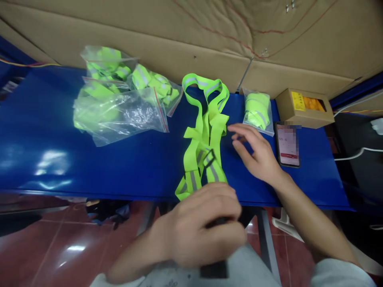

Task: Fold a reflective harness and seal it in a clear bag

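A neon-green reflective strap harness (205, 131) with grey stripes and a black buckle lies stretched across the blue table (44, 135), its lower ends hanging over the near edge. My left hand (200, 227) is closed below the table edge, near the strap's lower ends, around a dark item that I cannot make out. My right hand (257, 153) hovers open just right of the harness, fingers spread and pointing left toward it. Its fingertips are close to the strap without gripping it.
Several clear zip bags (119, 103) with folded green straps lie at the left back. One small bagged strap (257, 111) sits right of the harness. A phone (287, 144) and a small cardboard box (303, 107) lie at the right. Large cardboard (179, 44) stands behind.
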### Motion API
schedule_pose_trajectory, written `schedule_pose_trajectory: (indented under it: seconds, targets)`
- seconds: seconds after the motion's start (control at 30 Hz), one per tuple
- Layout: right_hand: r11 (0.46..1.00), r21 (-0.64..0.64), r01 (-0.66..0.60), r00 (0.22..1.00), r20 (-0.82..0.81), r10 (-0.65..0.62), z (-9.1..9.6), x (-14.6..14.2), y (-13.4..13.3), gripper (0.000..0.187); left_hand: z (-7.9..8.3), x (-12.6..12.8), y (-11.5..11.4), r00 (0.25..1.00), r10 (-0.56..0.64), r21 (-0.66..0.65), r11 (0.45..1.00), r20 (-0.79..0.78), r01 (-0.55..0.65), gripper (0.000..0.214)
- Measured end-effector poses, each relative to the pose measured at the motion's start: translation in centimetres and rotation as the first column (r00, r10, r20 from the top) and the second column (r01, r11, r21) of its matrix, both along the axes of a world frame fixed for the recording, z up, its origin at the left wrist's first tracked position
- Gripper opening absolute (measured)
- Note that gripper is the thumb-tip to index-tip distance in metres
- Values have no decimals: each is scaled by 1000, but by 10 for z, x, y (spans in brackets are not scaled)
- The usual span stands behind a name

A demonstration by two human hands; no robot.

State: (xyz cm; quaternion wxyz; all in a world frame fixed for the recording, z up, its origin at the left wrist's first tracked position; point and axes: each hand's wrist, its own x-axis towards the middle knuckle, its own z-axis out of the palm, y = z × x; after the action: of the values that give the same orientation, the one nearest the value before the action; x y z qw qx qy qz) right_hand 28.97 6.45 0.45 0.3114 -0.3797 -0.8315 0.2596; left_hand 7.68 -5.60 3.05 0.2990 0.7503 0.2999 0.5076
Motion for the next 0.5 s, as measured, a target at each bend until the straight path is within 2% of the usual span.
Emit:
schedule_pose_trajectory:
  seconds: [0.1, 0.2, 0.27, 0.33, 0.43, 0.5]
  targets:
    - [980, 5, -197, 974, 113, 195, 7, 14, -16, 57, 0, 26, 8, 988, -92, 81, 991, -125, 103, 24]
    - [951, 6, -310, 937, 171, 304, 6, 11, -8, 62, -11, 46, 4, 942, -67, 243, 958, -329, 153, 16]
    - [950, 18, -310, 933, 199, 301, 4, -3, 5, 51, -22, 56, -2, 874, -35, 338, 914, -486, 225, 10]
    - [963, 8, -268, 924, 286, 254, 1, -25, 20, 41, -33, 63, -8, 800, -14, 361, 888, -600, 286, 14]
    - [979, -42, -198, 839, 510, 191, -5, -62, 37, 69, -46, 69, -13, 737, 10, 374, 867, -675, 330, 21]
    - [989, -84, -122, 776, 614, 148, -12, -83, 45, 78, -51, 69, -12, 704, 31, 386, 853, -709, 351, 26]
